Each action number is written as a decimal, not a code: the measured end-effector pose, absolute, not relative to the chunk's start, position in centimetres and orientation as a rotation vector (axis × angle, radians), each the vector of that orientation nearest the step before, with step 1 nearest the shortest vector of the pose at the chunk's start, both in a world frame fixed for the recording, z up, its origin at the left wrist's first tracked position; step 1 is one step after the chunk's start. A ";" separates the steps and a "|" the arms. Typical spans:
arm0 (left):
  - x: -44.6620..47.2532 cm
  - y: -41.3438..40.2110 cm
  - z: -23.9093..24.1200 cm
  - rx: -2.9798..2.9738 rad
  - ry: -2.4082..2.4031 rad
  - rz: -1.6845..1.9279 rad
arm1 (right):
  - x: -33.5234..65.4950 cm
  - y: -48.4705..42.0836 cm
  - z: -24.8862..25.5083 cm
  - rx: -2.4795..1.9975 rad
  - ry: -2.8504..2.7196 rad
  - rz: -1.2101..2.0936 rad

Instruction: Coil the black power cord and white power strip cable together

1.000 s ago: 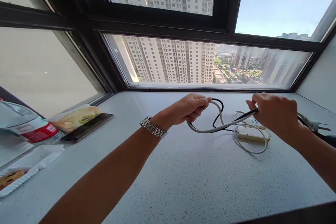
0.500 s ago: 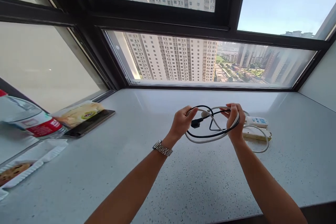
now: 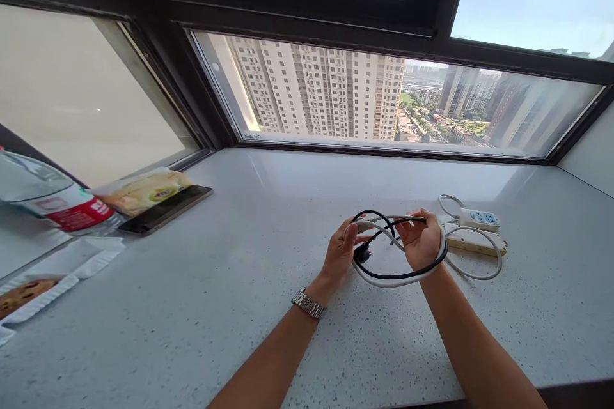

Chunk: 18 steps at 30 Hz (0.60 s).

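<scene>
Both hands hold a coil of cable over the speckled grey sill (image 3: 268,307). A white cable (image 3: 384,280) and a black cable (image 3: 371,214) run together in one loop. My left hand (image 3: 343,252), with a metal watch on the wrist, grips the loop's left side near a black plug (image 3: 361,254). My right hand (image 3: 421,241) is inside the loop's right side, the cables wrapped around its back. The white cable leads right to a white power strip (image 3: 474,241) lying on the sill, with a smaller white socket block (image 3: 478,219) just behind it.
At the left lie a dark phone (image 3: 165,209) under a snack packet (image 3: 144,192), a plastic water bottle (image 3: 43,195) with a red label on its side, and a white tray (image 3: 57,281) with a biscuit. Black window frames close off the back.
My hands have come together from wide apart and drawn the cables into a closed loop. The loop now sits lower and nearer to me. The right-hand plugs are out of sight.
</scene>
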State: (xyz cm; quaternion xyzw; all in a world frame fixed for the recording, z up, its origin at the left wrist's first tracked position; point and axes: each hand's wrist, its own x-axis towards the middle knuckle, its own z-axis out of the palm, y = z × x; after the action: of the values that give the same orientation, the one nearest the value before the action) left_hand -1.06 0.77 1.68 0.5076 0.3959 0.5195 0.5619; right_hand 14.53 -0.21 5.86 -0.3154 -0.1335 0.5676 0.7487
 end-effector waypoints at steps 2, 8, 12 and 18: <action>-0.7 0.5 1.7 1.092 0.931 1.236 | 14.6 -0.4 5.5 -0.704 -0.359 1.233; 0.0 0.2 2.0 1.008 0.959 1.223 | 14.5 -0.8 4.3 -0.948 -0.689 1.281; -0.4 0.1 2.0 1.144 0.940 1.159 | 15.2 -0.9 3.8 -1.081 -1.021 1.368; -1.2 0.3 2.5 1.177 0.958 1.106 | 16.1 -1.0 4.0 -0.898 -1.084 1.619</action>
State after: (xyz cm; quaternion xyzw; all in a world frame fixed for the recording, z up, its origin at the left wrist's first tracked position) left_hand -1.15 0.28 2.55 0.5057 0.4118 0.4754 0.5905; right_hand 16.10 -1.03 4.03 -0.3677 -0.4440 0.6628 0.4778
